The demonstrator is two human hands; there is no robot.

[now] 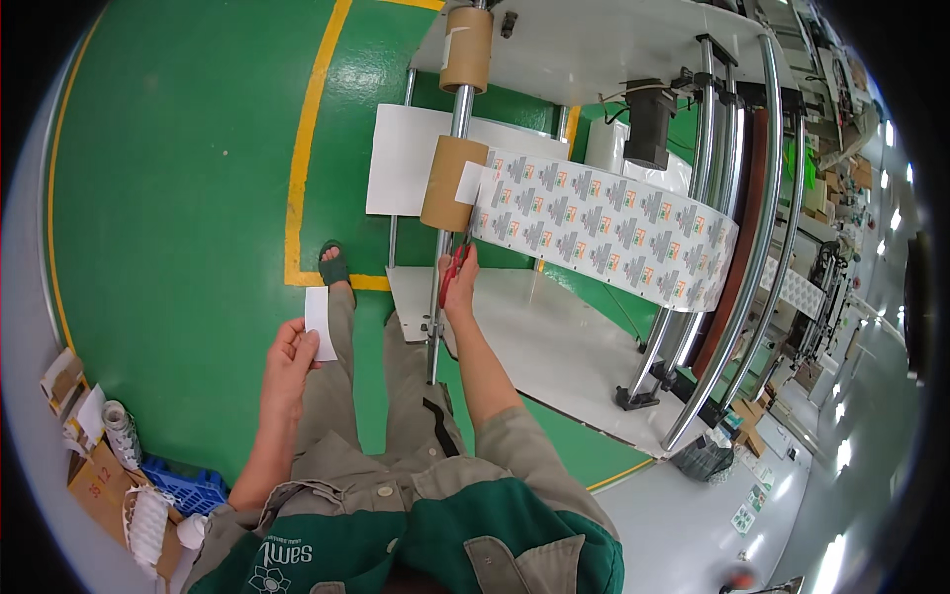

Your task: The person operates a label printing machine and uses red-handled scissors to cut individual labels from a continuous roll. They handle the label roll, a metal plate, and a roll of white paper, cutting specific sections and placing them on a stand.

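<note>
My left hand [288, 358] pinches a white paper strip [317, 307] between thumb and fingers, out in front of my legs. In my right hand [463, 294] are red-handled scissors [450, 281], gripped by the handles. Their blades point away from me, close to the near edge of a printed web [606, 226] where it meets a brown cardboard core [445, 198]. A white piece [469, 182] lies across the joint of core and web. The core sits on a metal shaft [461, 114]. Whether the blades touch the web I cannot tell.
A second cardboard core [466, 49] is farther along the shaft. To the right stand the machine's metal rollers [705, 381], a dark motor [650, 124] and white side panels [554, 342]. A white board [396, 163] lies behind the shaft. Boxes and a blue crate [185, 487] stand at lower left.
</note>
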